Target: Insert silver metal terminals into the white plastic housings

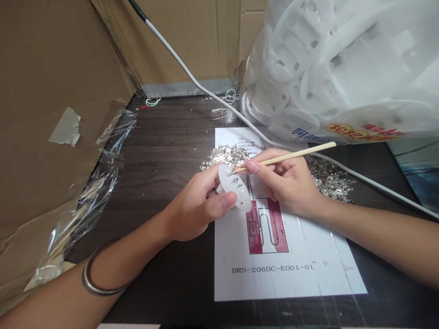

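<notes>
My left hand (209,201) is closed around a white, round plastic part (244,197), tilted up on edge, with small metal pieces set in slots on its face. Between the thumb and fingers of my right hand (286,178) lies a thin wooden stick (298,151). Its tip meets the upper slot of the plastic part; whether it presses on a metal piece there is too small to tell. Just behind the plastic part is a pile of small metal terminals (226,155). A second metal pile (331,180) lies beyond my right wrist, partly hidden by it.
A printed sheet (236,281) with a red diagram lies taped on the dark table (164,137). At the back right stands a large clear bag (329,68) of white plastic parts. A white cable (181,64) crosses in front of it. Cardboard walls (51,68) border the left and back.
</notes>
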Available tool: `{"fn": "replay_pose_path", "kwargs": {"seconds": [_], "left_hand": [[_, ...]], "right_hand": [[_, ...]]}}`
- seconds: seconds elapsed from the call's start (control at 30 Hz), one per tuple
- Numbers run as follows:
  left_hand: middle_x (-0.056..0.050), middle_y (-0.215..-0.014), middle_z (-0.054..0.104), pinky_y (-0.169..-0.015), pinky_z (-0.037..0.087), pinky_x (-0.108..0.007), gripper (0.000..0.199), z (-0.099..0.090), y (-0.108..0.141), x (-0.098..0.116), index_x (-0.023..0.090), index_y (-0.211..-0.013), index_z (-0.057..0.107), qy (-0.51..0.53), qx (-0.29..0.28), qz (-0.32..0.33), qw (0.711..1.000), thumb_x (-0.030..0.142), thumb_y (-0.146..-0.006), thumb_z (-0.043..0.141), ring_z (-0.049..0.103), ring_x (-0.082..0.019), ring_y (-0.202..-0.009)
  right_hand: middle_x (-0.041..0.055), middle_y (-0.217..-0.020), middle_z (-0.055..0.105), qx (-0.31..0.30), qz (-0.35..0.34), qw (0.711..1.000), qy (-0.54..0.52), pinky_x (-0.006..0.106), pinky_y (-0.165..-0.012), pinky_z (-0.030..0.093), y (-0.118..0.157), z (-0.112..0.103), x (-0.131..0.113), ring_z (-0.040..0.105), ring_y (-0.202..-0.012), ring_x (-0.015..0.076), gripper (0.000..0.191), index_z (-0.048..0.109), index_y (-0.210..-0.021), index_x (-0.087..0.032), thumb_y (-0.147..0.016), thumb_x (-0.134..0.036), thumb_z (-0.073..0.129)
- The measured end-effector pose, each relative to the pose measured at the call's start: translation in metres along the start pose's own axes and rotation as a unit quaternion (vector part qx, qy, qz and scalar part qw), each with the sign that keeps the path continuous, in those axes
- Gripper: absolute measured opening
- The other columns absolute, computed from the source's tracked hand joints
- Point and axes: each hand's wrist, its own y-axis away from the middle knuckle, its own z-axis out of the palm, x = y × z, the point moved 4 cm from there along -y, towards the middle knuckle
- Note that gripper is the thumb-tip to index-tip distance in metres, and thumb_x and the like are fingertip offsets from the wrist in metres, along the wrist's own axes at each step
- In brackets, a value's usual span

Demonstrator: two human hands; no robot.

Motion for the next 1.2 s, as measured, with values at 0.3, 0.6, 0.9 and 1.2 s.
{"fn": "replay_pose_path", "kwargs": {"seconds": [0.3, 0.6, 0.9, 1.2], "left_hand": [[0.002, -0.073, 0.042, -0.06, 0.031, -0.028, 0.038, 0.0, 0.0, -0.0012, 0.018, -0.083, 0.043, -0.028, 0.0, 0.01, 1.0, 0.055, -0.081, 0.052, 0.038, -0.013, -0.066], [0.001, -0.073, 0.045, -0.059, 0.032, -0.028, 0.039, 0.0012, 0.001, -0.0001, 0.017, -0.085, 0.046, -0.047, -0.004, 0.009, 0.999, 0.055, -0.079, 0.052, 0.038, -0.013, -0.065], [0.001, -0.072, 0.047, -0.059, 0.032, -0.029, 0.034, 0.0025, 0.0004, 0.0052, 0.017, -0.083, 0.046, -0.065, 0.002, -0.015, 0.998, 0.05, -0.076, 0.054, 0.04, -0.014, -0.065], [0.001, -0.068, 0.051, -0.054, 0.032, -0.027, 0.038, 0.0011, -0.0015, 0.0035, 0.017, -0.085, 0.047, -0.034, 0.007, 0.014, 0.999, 0.055, -0.081, 0.052, 0.041, -0.012, -0.06]], "right_hand": [[0.0014, -0.078, 0.076, 0.015, -0.024, 0.997, 0.066, 0.02, -0.063, 0.057, 0.0, -0.003, -0.0016, 0.071, -0.072, 0.0108, 0.004, 0.073, -0.08, -0.017, -0.084, -0.018, 0.071], [0.0018, -0.078, 0.076, 0.01, -0.042, 0.995, 0.092, 0.022, -0.059, 0.057, 0.0021, -0.0028, -0.0028, 0.07, -0.07, 0.0116, 0.003, 0.074, -0.082, -0.017, -0.083, -0.019, 0.072], [0.0026, -0.08, 0.077, -0.005, -0.042, 0.991, 0.126, 0.025, -0.061, 0.058, 0.0038, -0.0033, -0.0045, 0.071, -0.073, 0.0144, 0.006, 0.076, -0.084, -0.018, -0.084, -0.023, 0.072], [0.0014, -0.086, 0.077, 0.002, -0.044, 0.993, 0.114, 0.029, -0.075, 0.061, 0.0006, -0.0037, -0.003, 0.073, -0.082, 0.0155, 0.005, 0.077, -0.084, -0.022, -0.083, -0.021, 0.072]]}}
